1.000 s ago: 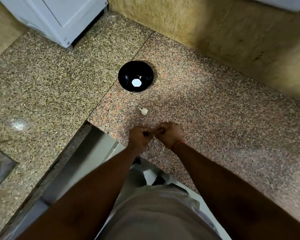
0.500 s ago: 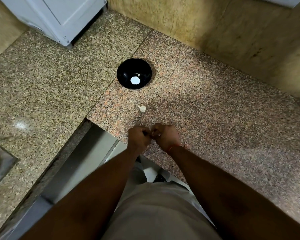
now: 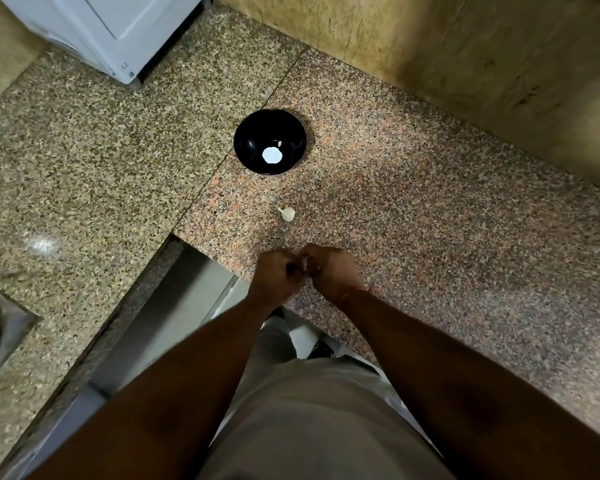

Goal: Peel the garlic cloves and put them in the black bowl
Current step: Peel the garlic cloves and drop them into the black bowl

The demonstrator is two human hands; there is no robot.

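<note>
Just below the middle of the frame, a small pale garlic clove (image 3: 304, 266) shows as a blurred sliver between the two hands, too small to tell how much skin is on it. The left hand (image 3: 274, 271) and the right hand (image 3: 329, 270) meet knuckle to knuckle above the front edge of the counter (image 3: 430, 220), fingers curled inward and fingertips pinching the clove from both sides. Both forearms rise from the bottom corners of the frame and converge at the hands; a thin red thread (image 3: 355, 292) circles the right wrist.

Just above the hands, another garlic piece (image 3: 287, 214) lies alone on the speckled stone, apart from both hands. Higher up, at centre, stands the black bowl (image 3: 253, 133), with one small pale clove (image 3: 279, 144) inside near a bright round reflection.

A white appliance (image 3: 118, 26) fills the upper left. A metal sink (image 3: 0, 327) shows at the left edge.
</note>
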